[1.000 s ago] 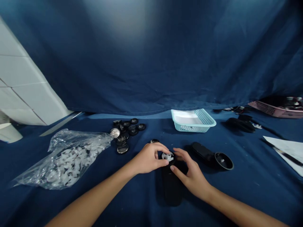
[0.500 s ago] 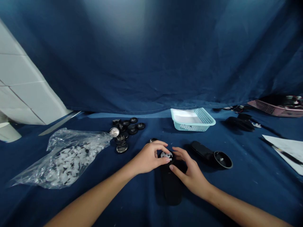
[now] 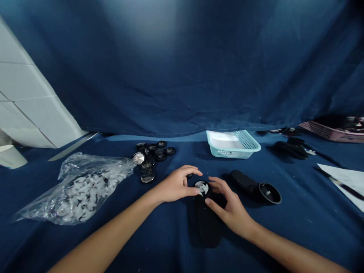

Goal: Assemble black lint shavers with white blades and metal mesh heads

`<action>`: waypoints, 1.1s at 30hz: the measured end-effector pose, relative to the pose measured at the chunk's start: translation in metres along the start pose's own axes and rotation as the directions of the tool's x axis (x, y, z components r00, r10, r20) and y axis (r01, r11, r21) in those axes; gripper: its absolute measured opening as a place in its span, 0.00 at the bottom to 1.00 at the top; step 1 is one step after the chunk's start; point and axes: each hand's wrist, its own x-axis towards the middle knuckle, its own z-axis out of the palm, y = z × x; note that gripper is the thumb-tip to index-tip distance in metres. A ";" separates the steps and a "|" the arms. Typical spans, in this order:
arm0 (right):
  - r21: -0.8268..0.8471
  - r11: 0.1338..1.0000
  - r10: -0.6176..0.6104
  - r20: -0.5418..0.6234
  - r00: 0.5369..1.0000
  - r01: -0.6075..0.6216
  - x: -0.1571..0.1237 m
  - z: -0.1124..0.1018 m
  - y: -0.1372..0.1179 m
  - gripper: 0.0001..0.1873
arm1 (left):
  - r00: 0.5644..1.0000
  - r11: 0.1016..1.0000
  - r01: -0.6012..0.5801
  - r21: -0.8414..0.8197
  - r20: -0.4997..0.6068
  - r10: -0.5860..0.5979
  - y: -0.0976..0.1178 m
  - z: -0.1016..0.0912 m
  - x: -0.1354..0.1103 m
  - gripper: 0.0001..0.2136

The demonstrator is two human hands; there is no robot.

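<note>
Head view shows a white, star-shaped plastic piece [image 3: 202, 187] sitting on a round black cap [image 3: 196, 184] atop a long black body [image 3: 207, 227], with the left hand [image 3: 176, 185] curled just beside it and the right hand [image 3: 231, 206] cupped in, fingers spread (whether either is gripping, I cannot tell).

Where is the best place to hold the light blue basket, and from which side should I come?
Take the near long rim of the light blue basket from your side, with the fingers under the lip and the thumb inside. The rim flares outward, so it gives a firm edge, and this long side faces you.
</note>
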 end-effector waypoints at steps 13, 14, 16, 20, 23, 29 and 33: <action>-0.090 0.987 -0.134 -0.041 0.990 0.130 -0.003 0.000 0.001 0.28 | 0.966 0.958 0.247 -0.149 0.122 -0.230 0.005 -0.006 0.000 0.29; -0.099 0.985 -0.144 -0.044 0.989 0.139 -0.004 0.000 0.001 0.28 | 0.965 0.956 0.248 -0.158 0.133 -0.228 0.005 -0.007 0.000 0.30; -0.114 0.982 -0.154 -0.040 0.987 0.148 -0.006 0.000 0.001 0.29 | 0.963 0.951 0.249 -0.181 0.147 -0.225 0.005 -0.007 0.000 0.30; -0.138 0.976 -0.172 -0.011 0.985 0.169 -0.010 0.000 0.000 0.29 | 0.967 0.935 0.249 -0.252 0.109 -0.229 0.003 -0.005 0.001 0.28; -0.162 0.967 -0.196 0.025 0.980 0.197 -0.012 0.001 0.000 0.30 | 0.967 0.907 0.256 -0.333 0.099 -0.236 0.003 -0.001 0.001 0.26; -0.188 0.957 -0.216 0.049 0.975 0.221 -0.012 0.000 -0.001 0.29 | 0.943 0.866 0.324 -0.380 0.056 -0.328 0.006 0.012 -0.001 0.26; -0.176 0.960 -0.213 0.053 0.976 0.219 -0.011 0.000 -0.002 0.30 | 0.934 0.846 0.337 -0.414 0.035 -0.356 0.011 0.021 -0.004 0.27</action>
